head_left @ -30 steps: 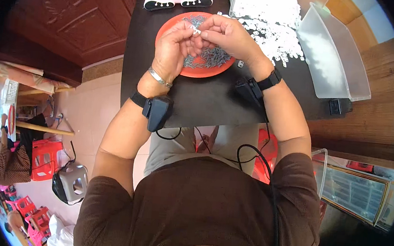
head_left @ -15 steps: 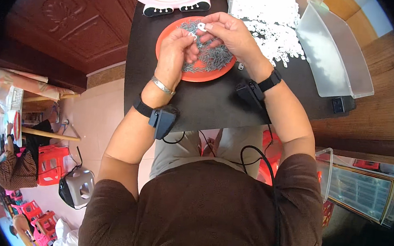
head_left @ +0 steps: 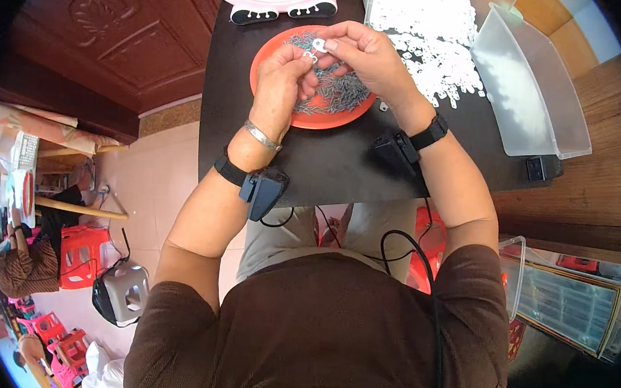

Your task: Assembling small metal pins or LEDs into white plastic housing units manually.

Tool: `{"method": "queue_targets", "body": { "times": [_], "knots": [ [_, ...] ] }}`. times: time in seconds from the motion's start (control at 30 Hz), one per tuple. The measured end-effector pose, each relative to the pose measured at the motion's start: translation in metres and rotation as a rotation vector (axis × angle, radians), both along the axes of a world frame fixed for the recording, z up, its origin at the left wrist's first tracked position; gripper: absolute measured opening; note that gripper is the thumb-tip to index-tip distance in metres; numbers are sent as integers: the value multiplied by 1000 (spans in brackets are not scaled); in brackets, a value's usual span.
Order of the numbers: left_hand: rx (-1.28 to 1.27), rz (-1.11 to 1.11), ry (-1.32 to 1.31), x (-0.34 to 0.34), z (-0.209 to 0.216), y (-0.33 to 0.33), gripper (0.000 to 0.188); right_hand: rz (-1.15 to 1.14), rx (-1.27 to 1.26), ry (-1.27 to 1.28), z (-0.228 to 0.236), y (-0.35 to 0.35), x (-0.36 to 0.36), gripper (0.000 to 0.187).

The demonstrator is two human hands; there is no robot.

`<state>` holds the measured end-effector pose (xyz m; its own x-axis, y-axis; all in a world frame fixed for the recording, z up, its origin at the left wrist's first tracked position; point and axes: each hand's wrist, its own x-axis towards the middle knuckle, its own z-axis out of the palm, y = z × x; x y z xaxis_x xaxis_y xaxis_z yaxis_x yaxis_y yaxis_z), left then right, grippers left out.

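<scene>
My right hand [head_left: 370, 57] pinches a small flat white piece with a hole [head_left: 319, 45] between thumb and fingers. Just below it, a tiny looped pale piece [head_left: 310, 57] is gripped in the fingertips of my left hand [head_left: 280, 80]. The two pieces are almost touching; whether they are joined I cannot tell. Both hands are over an orange-red round plate [head_left: 318, 123]. On the plate lies a heap of small grey metal pieces [head_left: 345, 93], partly hidden by my hands.
A spread of small white pieces [head_left: 440, 65] covers the table's far right, beside a translucent bin [head_left: 533, 102]. A pink fan [head_left: 286, 3] stands at the far edge. A small black box [head_left: 538, 168] sits near the right edge. Another person [head_left: 31, 266] is at far left.
My fingertips have brought the white piece and the looped piece closer together, and the white piece has turned slightly. The whole view has shifted a little.
</scene>
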<state>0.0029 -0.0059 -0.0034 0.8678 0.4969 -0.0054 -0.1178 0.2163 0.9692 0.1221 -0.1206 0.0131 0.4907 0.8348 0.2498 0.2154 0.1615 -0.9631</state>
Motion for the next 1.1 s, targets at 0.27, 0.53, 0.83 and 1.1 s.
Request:
{"method": "queue_targets", "body": {
  "times": [0.27,0.53,0.83,1.1],
  "knots": [
    [50,6,50,-1,2,-2,14,0,-30,-50,-6,2,-1,22],
    [20,3,-2,-1,-2,-1,14,18,50,-142,-7,2,-8,22],
    [22,-8,-39,-1,-1,-2,11,38,59,-42,-11,3,3,21],
    [15,22,2,-1,1,-3,11,-58,95,13,-6,2,1,18]
  ]
}}
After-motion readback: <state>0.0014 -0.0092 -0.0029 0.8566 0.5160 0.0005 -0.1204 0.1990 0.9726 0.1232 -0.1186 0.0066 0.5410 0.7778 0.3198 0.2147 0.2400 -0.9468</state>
